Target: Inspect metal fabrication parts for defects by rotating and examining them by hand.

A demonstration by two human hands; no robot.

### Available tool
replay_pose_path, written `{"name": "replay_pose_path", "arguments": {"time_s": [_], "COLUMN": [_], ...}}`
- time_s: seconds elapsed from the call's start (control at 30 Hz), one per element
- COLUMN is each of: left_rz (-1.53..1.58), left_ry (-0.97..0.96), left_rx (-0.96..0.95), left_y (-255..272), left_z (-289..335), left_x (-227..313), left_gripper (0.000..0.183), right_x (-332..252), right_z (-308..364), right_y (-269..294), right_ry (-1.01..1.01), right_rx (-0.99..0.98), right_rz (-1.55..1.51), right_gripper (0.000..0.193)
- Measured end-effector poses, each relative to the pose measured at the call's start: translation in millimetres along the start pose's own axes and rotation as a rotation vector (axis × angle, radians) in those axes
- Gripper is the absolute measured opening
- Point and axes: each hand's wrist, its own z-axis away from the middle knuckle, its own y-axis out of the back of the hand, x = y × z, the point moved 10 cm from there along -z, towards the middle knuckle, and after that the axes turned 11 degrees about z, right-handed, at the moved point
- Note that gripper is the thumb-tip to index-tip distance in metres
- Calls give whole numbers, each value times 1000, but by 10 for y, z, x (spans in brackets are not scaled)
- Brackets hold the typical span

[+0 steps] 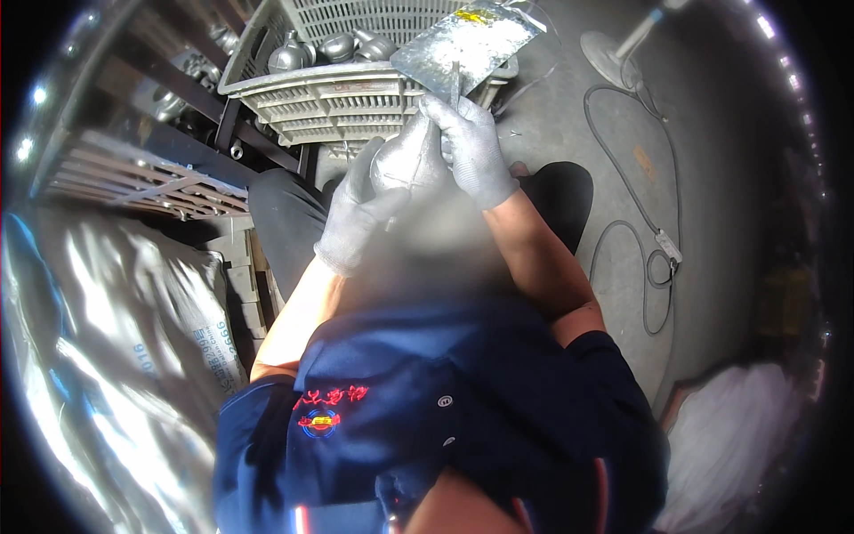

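Both my hands wear grey work gloves and meet in front of my lap. My left hand (354, 218) is wrapped round a rounded, dull silver metal casting (402, 169), its thumb lying across the near side. My right hand (476, 147) is closed round a narrow grey metal tool (455, 82), whose end sticks up past the fingers. The tool's lower part is hidden by the glove, so its kind is not plain. Right beside the casting's upper end are my right fingers; whether they touch it is hard to tell.
A grey plastic crate (334, 89) ahead holds several similar castings (292, 57). A shiny sheet-metal plate (467, 44) lies at its right corner. A dark metal rack (178, 160) stands left, above white sacks (142, 303). A cable (614, 165) loops over the floor right, near a round stand base (609, 60).
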Motion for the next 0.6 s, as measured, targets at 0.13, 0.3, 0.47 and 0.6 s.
{"name": "replay_pose_path", "arguments": {"time_s": [0.13,0.3,0.47,0.6], "left_rz": [-82,-5,139,200], "left_ry": [-47,-6,-37,-3], "left_rx": [-62,-65,-5,45], "left_y": [-15,33,69,38], "left_z": [28,40,12,47], "left_x": [21,-11,15,-41], "left_gripper": [85,90,87,83], "right_x": [4,-26,-53,-42], "right_z": [-45,-24,37,38], "right_y": [-12,-26,9,-42], "right_ry": [29,52,81,154], "right_rx": [11,7,13,5], "right_rz": [-25,-49,20,32], "right_gripper": [11,10,13,12]}}
